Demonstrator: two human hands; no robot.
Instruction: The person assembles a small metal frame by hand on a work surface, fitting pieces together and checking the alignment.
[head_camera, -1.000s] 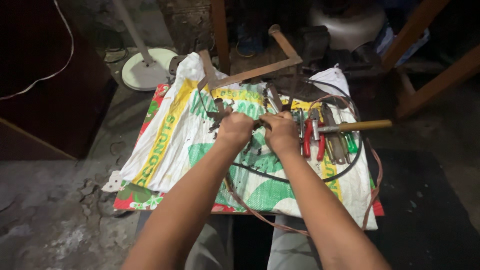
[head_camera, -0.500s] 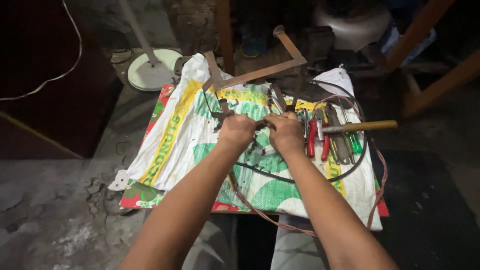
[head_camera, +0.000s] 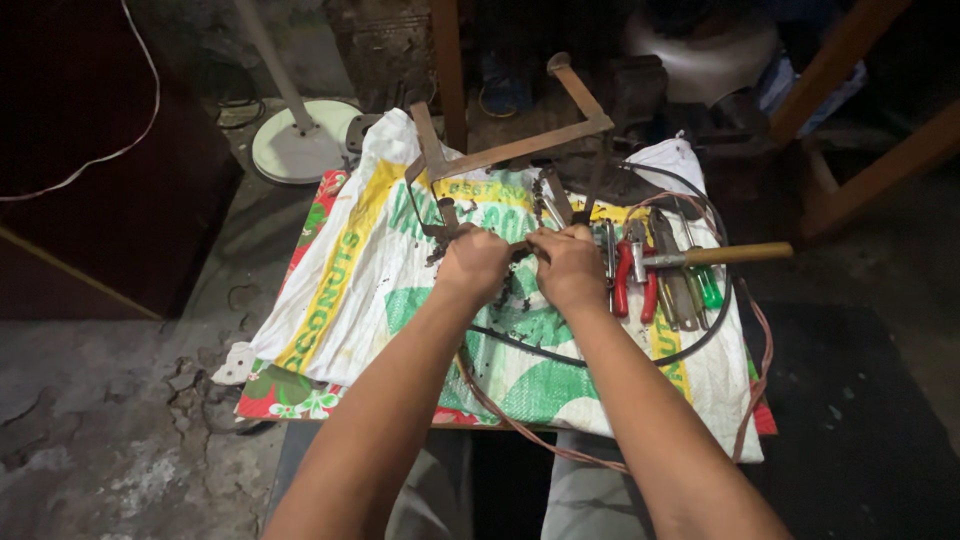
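A small dark part sits between both fists, over the sack on the counter. Left hand and right hand are clenched on it — best kept close and braced. No container shows — pliers and hammer lie loose beside them.

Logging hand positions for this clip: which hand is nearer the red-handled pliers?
Right. The right hand sits just beside the red-handled pliers, on their left; the left hand is farther away, beyond the right hand.
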